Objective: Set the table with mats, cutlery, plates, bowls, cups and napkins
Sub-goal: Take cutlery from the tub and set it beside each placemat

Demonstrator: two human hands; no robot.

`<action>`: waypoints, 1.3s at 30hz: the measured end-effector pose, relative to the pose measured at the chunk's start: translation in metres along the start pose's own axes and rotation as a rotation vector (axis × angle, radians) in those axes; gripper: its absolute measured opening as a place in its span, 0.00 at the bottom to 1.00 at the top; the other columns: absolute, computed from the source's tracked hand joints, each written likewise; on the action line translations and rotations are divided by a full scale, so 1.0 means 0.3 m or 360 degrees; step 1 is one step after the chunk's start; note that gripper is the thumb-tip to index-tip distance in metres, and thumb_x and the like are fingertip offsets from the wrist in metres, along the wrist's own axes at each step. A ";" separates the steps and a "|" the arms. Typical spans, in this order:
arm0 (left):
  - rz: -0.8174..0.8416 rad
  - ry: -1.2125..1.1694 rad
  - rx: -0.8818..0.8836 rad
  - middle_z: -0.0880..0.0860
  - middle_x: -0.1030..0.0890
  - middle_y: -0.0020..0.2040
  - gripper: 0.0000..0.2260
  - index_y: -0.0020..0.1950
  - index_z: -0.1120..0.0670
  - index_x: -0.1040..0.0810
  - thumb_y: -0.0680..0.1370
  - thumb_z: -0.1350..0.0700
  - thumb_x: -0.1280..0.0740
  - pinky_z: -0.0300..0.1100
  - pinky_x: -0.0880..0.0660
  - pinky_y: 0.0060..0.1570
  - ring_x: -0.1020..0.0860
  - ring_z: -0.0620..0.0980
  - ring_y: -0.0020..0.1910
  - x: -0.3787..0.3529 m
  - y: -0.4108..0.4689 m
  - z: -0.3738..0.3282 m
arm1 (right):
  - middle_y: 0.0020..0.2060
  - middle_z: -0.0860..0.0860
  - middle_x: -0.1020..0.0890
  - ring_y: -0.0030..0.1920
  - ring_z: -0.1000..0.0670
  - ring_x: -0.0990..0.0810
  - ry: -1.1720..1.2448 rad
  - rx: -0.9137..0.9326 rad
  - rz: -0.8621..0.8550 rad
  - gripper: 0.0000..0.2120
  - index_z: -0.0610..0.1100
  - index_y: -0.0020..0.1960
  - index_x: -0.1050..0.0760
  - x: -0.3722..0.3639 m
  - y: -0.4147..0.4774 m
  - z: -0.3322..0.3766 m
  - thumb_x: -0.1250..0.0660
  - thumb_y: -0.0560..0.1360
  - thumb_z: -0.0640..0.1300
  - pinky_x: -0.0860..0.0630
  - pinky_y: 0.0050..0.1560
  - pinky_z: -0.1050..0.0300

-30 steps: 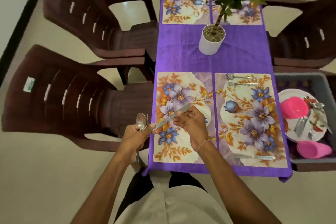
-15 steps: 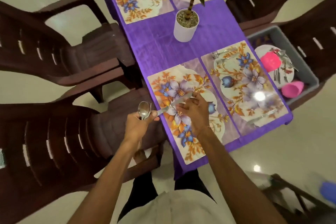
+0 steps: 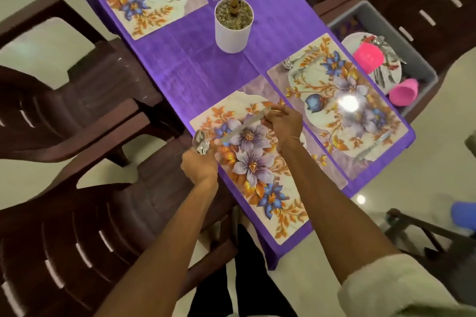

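Right hand (image 3: pixel 283 123) on knife (image 3: pixel 242 127); left hand (image 3: pixel 199 166) around spoon (image 3: pixel 201 142)

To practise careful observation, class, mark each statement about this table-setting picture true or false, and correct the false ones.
1. The right hand pinches a knife above the near mat. True.
2. The left hand holds nothing. False: it grips a spoon.
3. The pink cups stand on the mats. False: they are in the grey bin beside the table.
4. The right-hand mat already carries cutlery. True.
5. The plant pot is black. False: it is white.
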State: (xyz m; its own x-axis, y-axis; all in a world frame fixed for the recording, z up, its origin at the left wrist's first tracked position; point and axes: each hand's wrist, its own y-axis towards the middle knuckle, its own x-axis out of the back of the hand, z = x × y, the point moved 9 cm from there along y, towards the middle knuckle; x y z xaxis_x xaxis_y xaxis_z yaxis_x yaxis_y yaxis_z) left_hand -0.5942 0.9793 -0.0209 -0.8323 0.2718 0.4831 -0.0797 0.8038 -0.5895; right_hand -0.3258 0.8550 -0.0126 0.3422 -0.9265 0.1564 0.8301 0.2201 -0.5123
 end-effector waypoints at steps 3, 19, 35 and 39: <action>-0.0001 0.0078 -0.0020 0.59 0.15 0.52 0.15 0.57 0.60 0.15 0.76 0.52 0.23 0.50 0.21 0.44 0.16 0.59 0.52 -0.077 0.054 -0.044 | 0.42 0.40 0.14 0.38 0.45 0.13 -0.0020 -0.0004 -0.0044 0.07 0.39 0.47 0.17 -0.046 0.121 0.000 0.25 0.73 0.29 0.15 0.40 0.54; -0.0290 0.0241 0.0023 0.59 0.15 0.54 0.15 0.59 0.60 0.16 0.77 0.52 0.24 0.54 0.18 0.50 0.17 0.60 0.53 -0.166 0.176 -0.116 | 0.42 0.50 0.12 0.41 0.51 0.14 -0.0772 0.0341 -0.0204 0.05 0.44 0.49 0.12 -0.177 0.341 0.019 0.25 0.75 0.41 0.16 0.48 0.54; -0.0351 0.0178 0.0091 0.57 0.16 0.55 0.18 0.58 0.57 0.18 0.76 0.46 0.24 0.47 0.24 0.45 0.17 0.58 0.54 -0.164 0.190 -0.092 | 0.43 0.52 0.12 0.41 0.53 0.15 -0.0793 0.0477 -0.0269 0.09 0.46 0.50 0.12 -0.188 0.321 0.023 0.24 0.75 0.50 0.19 0.43 0.60; -0.0371 0.0139 0.0091 0.56 0.16 0.55 0.17 0.59 0.56 0.18 0.76 0.48 0.24 0.50 0.22 0.48 0.17 0.57 0.54 -0.166 0.192 -0.092 | 0.45 0.53 0.12 0.44 0.53 0.15 -0.0864 0.0460 -0.0298 0.11 0.48 0.52 0.12 -0.194 0.319 0.016 0.24 0.75 0.53 0.21 0.43 0.60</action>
State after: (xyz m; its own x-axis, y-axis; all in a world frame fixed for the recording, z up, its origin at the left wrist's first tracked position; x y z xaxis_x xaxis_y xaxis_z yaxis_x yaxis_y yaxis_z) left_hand -0.5421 1.0267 -0.0612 -0.7372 0.1293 0.6632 -0.2970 0.8196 -0.4900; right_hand -0.2641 0.9315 -0.0667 0.2913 -0.6876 0.6651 0.9566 0.2131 -0.1986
